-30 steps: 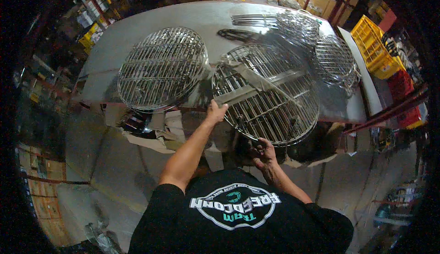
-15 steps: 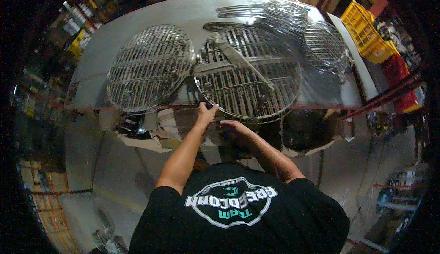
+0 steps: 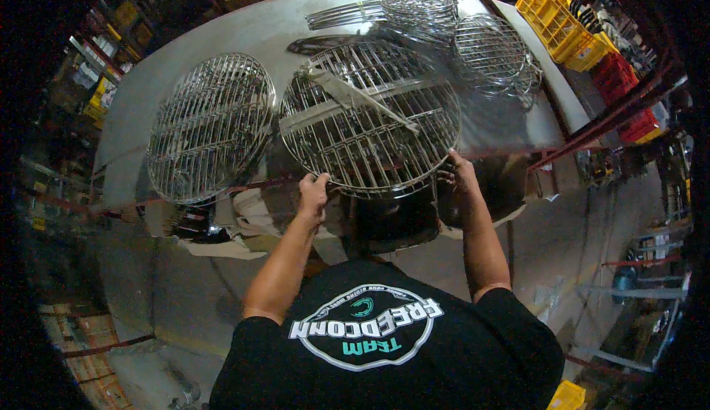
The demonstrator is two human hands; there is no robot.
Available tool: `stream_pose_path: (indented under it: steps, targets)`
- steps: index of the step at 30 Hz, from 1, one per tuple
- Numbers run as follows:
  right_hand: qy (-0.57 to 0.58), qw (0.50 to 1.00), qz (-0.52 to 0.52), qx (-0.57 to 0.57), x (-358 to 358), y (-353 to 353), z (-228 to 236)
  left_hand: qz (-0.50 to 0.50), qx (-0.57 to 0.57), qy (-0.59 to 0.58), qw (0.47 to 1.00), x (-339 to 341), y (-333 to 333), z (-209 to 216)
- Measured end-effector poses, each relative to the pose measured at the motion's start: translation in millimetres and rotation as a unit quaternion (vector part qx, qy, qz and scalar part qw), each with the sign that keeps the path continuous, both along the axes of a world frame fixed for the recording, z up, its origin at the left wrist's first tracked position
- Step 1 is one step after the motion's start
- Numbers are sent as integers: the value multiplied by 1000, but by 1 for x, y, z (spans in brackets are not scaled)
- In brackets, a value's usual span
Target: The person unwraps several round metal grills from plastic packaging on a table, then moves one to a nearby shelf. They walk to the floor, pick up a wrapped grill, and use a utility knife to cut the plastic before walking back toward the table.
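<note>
A large round metal grill grate [image 3: 370, 155] lies at the near edge of the table, its front rim sticking out past the edge. Grey flat strips [image 3: 362, 99] lie across it, one of them slanting. My left hand [image 3: 313, 192] is closed on the grate's near left rim. At the near right rim, my right hand [image 3: 460, 172] has its fingers curled around the edge. Left of this grate is a second round grate [image 3: 211, 125], also overhanging the table edge and touched by neither hand.
Smaller round grates [image 3: 492, 48] and a wire bundle [image 3: 418, 11] lie at the table's back right, beside thin metal rods [image 3: 344, 14]. Yellow crates [image 3: 551, 14] and a red crate [image 3: 621, 88] stand off to the right. Cardboard [image 3: 222, 246] shows below the table's front edge.
My right hand has moved right and gripped the large grate's right rim. My left hand stays on the near left rim. The whole view has shifted slightly.
</note>
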State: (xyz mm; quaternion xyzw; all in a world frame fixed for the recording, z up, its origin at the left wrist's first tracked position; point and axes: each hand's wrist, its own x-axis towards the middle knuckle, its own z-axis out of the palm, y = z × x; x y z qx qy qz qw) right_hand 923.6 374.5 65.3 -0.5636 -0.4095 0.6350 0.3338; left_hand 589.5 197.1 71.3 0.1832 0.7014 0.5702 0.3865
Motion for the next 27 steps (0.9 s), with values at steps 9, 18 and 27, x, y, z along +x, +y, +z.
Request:
stream_pose_path:
  steps: [9,18,27]
  targets:
    - [-231,940,153,199,17,25,-20,-80,-36,22,996,-3,-4,17]
    - [-20,992,33,119,-6,-15,47,-73,14,-88,993,-7,-15,44]
    - [3,989,7,149,-3,-28,78,-127,29,-54,990,10,-33,59]
